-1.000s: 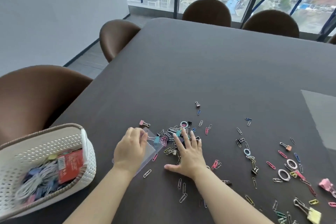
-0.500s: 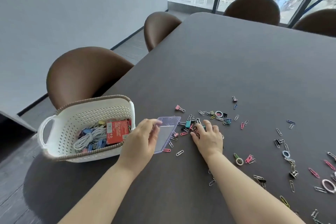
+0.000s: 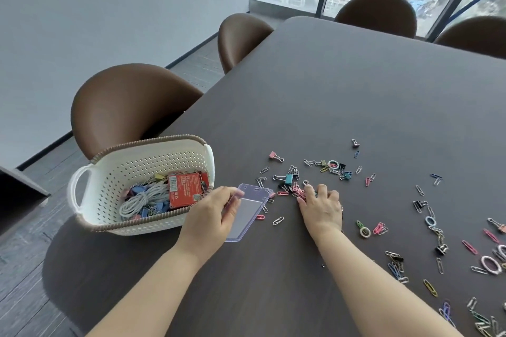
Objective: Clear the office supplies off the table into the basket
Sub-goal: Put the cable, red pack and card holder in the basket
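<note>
- Left hand [image 3: 210,216] grips a clear plastic badge holder [image 3: 247,212] by its left edge, thumb on top; the holder lies low and nearly flat over the tabletop [image 3: 342,85], just right of the basket [image 3: 109,175].
- Right hand [image 3: 321,206], further right of the basket, curled palm-down over a clump of pink paper clips [image 3: 298,191]; fingers bunched on them. Cannot tell if any are actually lifted.
- Basket sits at the tabletop's left edge; already holds a red packet [image 3: 186,189], a coiled white cord [image 3: 146,200] and binder clips.
- Loose paper clips, binder clips and small rings scattered right of the basket, thickest beyond the right hand; a teal binder clip [image 3: 288,179] lies just past the holder's far end.
- Judgement: step in hand looks like raking clips toward the holder, used as a scoop.
- To do it well: keep the holder's right edge pressed to the tabletop so clips ride onto it and don't slip under; sweep in short pulls toward the basket; tilt the holder only once over the basket rim.
- Risk: smooth plastic, light clips; a hasty lift spills them.
</note>
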`<state>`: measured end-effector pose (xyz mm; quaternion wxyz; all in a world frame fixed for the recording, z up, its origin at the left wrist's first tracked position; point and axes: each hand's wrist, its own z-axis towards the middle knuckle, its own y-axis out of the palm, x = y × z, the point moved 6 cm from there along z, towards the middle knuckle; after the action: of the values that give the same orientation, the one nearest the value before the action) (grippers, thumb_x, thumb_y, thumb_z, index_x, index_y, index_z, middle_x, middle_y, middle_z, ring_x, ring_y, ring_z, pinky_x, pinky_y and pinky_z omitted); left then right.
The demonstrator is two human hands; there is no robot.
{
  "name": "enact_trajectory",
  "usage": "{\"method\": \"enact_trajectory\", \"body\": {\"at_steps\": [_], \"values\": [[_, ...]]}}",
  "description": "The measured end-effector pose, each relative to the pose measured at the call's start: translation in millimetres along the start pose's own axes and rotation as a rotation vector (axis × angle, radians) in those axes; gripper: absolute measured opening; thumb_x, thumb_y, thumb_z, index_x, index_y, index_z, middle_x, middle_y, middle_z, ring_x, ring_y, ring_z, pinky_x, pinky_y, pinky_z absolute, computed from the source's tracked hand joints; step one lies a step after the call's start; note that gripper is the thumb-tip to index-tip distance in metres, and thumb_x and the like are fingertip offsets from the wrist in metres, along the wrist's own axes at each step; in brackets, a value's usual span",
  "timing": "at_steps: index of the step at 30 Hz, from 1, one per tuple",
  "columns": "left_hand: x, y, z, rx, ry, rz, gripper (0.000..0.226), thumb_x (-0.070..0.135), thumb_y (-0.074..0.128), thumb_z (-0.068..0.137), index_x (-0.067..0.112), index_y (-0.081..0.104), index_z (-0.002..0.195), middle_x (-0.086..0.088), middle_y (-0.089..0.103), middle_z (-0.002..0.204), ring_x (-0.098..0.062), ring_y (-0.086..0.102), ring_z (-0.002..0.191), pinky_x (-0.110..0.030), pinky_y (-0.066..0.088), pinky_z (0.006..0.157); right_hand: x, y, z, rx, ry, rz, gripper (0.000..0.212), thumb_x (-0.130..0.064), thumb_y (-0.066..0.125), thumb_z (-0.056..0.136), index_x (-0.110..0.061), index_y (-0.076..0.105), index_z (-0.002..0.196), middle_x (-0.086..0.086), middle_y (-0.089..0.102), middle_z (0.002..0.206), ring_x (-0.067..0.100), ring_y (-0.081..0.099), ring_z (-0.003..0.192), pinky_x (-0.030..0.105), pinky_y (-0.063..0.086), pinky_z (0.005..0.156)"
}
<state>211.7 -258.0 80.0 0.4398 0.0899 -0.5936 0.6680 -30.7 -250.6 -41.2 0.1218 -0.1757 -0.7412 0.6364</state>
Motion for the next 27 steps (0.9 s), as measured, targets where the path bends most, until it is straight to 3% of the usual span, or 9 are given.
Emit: {"method": "enact_trajectory", "body": {"at_steps": [5,12,17,20,24,26,27], "values": [[-3.6,1.0,1.0,0.0,-0.021,-0.001,0.012,0.015,0.057,0.09,0.014,0.064,0.099,0.013,0.058,0.086,-0.002,0.053,0.071,0.0,0.037,0.062,-7.2,-4.6,-3.9,0.087,-0.073,0.121,0.034,-0.029,0.046,0.094,-0.008,0.051,0.12,0.013,0.052,0.12,0.037,0.045,0.105,0.043,0.044,0.08],[-0.3,3.1,0.6,-0.004,-0.018,-0.018,0.012,0.013,0.057,0.089,0.012,0.064,0.099,0.011,0.058,0.085,-0.003,0.053,0.069,-0.001,0.038,0.062,-7.1,-2.8,-2.0,-0.031,-0.082,0.123,0.034,-0.034,0.043,0.095,-0.014,0.042,0.122,0.007,0.044,0.124,0.029,0.039,0.113,0.039,0.045,0.086],[5.0,2.9,1.8,0.0,-0.011,-0.039,0.012,0.013,0.057,0.09,0.012,0.064,0.099,0.01,0.059,0.085,0.0,0.051,0.067,-0.002,0.038,0.061,2.0,-7.1,-6.3,0.034,0.01,0.255,0.037,-0.035,0.046,0.094,-0.01,0.047,0.123,0.01,0.048,0.121,0.028,0.039,0.114,0.038,0.041,0.086],[6.6,2.2,-0.2,0.001,-0.004,-0.053,0.012,0.012,0.057,0.089,0.013,0.064,0.099,0.01,0.059,0.085,-0.004,0.054,0.069,-0.004,0.039,0.062,-0.7,-8.1,-12.9,0.107,-0.029,0.232,0.03,-0.031,0.058,0.089,-0.002,0.058,0.099,0.015,0.055,0.104,0.035,0.049,0.1,0.04,0.046,0.071],[3.7,-0.1,-5.7,0.003,-0.005,-0.059,0.012,0.013,0.057,0.09,0.012,0.064,0.1,0.01,0.059,0.086,0.0,0.054,0.069,-0.003,0.04,0.062,-8.7,-3.0,-21.7,0.137,-0.124,0.137,0.036,-0.023,0.086,0.06,-0.004,0.055,0.065,0.012,0.057,0.064,0.033,0.055,0.058,0.032,0.043,0.039],[-0.1,0.4,-9.3,-0.004,-0.014,-0.064,0.012,0.013,0.057,0.09,0.013,0.064,0.1,0.01,0.059,0.086,0.005,0.053,0.07,-0.002,0.038,0.061,-12.9,-5.4,-24.6,0.18,-0.165,0.055,0.035,-0.025,0.083,0.065,-0.006,0.054,0.067,0.01,0.059,0.063,0.033,0.056,0.061,0.033,0.043,0.042],[-2.4,0.9,-11.2,-0.005,-0.02,-0.067,0.012,0.013,0.057,0.089,0.013,0.064,0.099,0.011,0.059,0.086,0.007,0.053,0.069,-0.001,0.038,0.061,-13.3,-5.6,-24.4,0.162,-0.148,0.049,0.031,-0.028,0.075,0.075,-0.005,0.054,0.074,0.011,0.061,0.071,0.033,0.056,0.071,0.035,0.045,0.05]]}}
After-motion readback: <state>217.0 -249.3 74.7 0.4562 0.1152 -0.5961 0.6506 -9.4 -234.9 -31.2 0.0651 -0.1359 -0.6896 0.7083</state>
